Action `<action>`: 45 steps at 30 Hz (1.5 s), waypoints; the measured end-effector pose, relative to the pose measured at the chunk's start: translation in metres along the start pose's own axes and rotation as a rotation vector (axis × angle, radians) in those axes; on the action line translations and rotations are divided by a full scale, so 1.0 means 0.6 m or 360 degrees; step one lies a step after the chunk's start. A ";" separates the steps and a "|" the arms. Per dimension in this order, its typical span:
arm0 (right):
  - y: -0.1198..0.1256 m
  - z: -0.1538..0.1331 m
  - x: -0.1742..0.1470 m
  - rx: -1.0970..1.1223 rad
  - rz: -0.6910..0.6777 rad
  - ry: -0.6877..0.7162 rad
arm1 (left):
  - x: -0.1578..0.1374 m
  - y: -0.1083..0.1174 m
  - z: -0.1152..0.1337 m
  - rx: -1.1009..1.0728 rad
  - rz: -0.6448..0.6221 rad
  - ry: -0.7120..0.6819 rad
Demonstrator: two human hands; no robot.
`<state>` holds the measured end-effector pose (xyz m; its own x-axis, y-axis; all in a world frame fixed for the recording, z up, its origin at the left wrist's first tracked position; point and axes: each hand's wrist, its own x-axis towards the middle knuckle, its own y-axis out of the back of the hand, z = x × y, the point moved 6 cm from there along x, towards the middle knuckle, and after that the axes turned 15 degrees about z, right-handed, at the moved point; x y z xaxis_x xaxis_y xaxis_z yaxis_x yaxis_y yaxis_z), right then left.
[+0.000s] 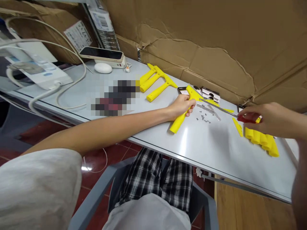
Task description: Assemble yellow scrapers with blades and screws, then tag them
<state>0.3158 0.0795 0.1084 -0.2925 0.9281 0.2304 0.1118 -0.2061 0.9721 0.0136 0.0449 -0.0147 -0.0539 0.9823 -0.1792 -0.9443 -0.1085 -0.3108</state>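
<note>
My left hand (180, 108) is wrapped round a yellow scraper handle (177, 124), tilted with its wide head up and away from me. In my right hand (272, 118) is a screwdriver (224, 111) with a red grip and a long metal shaft. Its shaft points left to the scraper's head; whether the tip touches a screw is too small to tell. Small screws (203, 118) lie scattered just right of my left hand, beside flat metal strips (208, 109). A thin yellow strip (237, 127) lies below my right hand.
Several yellow handles (272, 145) lie at the right, and more yellow scrapers (158, 91) at the back left. Small boxes (210, 94) stand against the cardboard (203, 57). A phone (102, 53), a white mouse (103, 67) and cables (82, 76) occupy the left. A blurred patch hides one item.
</note>
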 end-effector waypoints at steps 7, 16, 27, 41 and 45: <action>-0.111 0.008 -0.011 0.0132 -0.0200 -0.0205 | 0.003 0.001 0.013 -0.0084 -0.0046 -0.0052; -0.167 0.042 0.002 0.0049 0.0403 -0.0150 | 0.002 -0.001 0.009 -0.0062 -0.0071 -0.0007; -0.191 0.039 -0.008 0.0051 0.0429 -0.0118 | -0.002 0.001 0.013 -0.0036 -0.0009 0.0073; -0.183 -0.055 -0.025 0.0283 0.0684 0.0158 | 0.001 0.002 0.012 -0.0055 -0.0025 0.0074; -0.199 -0.072 -0.029 0.0270 0.0500 0.0189 | 0.002 0.004 0.012 -0.0048 -0.0023 0.0064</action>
<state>0.2662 0.0745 -0.0096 -0.3258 0.7833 0.5294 0.3664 -0.4115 0.8345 0.0092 0.0471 -0.0089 -0.0270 0.9770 -0.2117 -0.9346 -0.0998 -0.3414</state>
